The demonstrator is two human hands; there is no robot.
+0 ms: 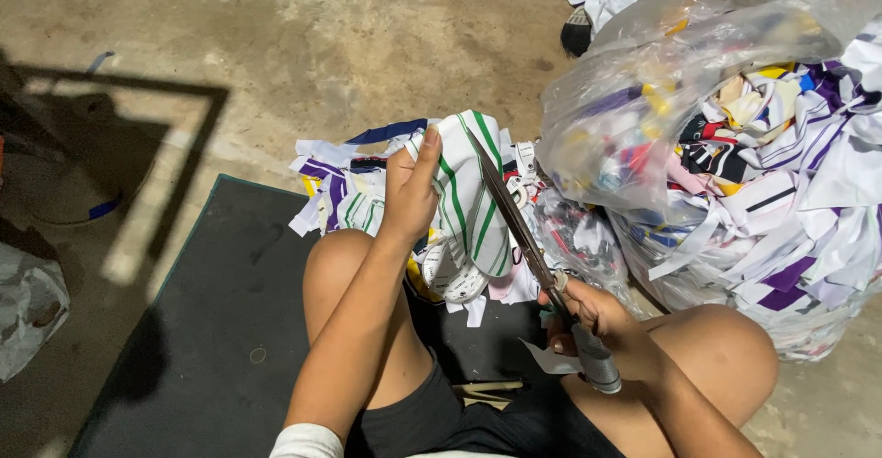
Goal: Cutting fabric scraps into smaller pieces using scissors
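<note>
On a dark mat (211, 329) laid over a concrete floor (303, 45), a white fabric piece with green stripes (469, 192) is held up in front of the knees, pinched shut in the left hand (411, 192). Long scissors (514, 219) are gripped in the right hand (588, 316), fingers closed around the handles, the blades laid against the cloth's right edge. Cut scraps (344, 187) are heaped just beyond, and a clear plastic bag of offcuts (735, 146) stands to the right. A clean cut is judged best served if the cloth is kept taut and the thumb is held well clear of the blades.
</note>
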